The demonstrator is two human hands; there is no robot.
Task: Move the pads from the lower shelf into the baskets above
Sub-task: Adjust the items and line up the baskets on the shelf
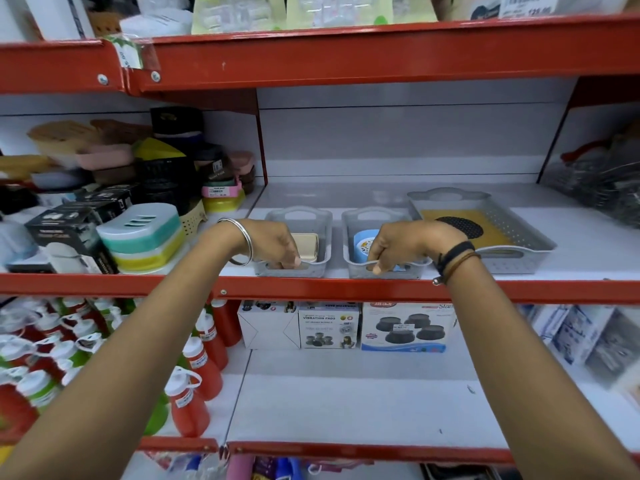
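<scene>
On the middle shelf (571, 244), two small grey baskets stand side by side at the front edge, with a wider grey tray (512, 233) just to their right. The left hand (273, 245) curls over the near rim of the left basket (294, 244), its fingers hooked through the handle slot and gripping the rim; a silver bangle (242, 242) circles that wrist. A cream-coloured flat pad (305, 247) lies inside this basket, just behind the fingers. The right hand (398, 247) grips the near rim of the right basket (381, 244) in the same way, fingers clenched around the edge, with dark and brown bands (455, 259) on its wrist. A round blue item (362, 242) with a printed face sits in that basket; its print is too small to read. The tray holds a yellow mat (460, 223) and a black dotted round pad (462, 226). On the lower shelf (346, 403), three boxes stand at the back: a white box (266, 327), a box reading "VIBRATION PADS" (329, 327), and a blue-edged box (405, 327) picturing four dark round feet, its red logo blurred. Red bottles (204, 358) with white caps crowd the lower left. A price tag (526, 5) on the top shelf is mostly unreadable.
</scene>
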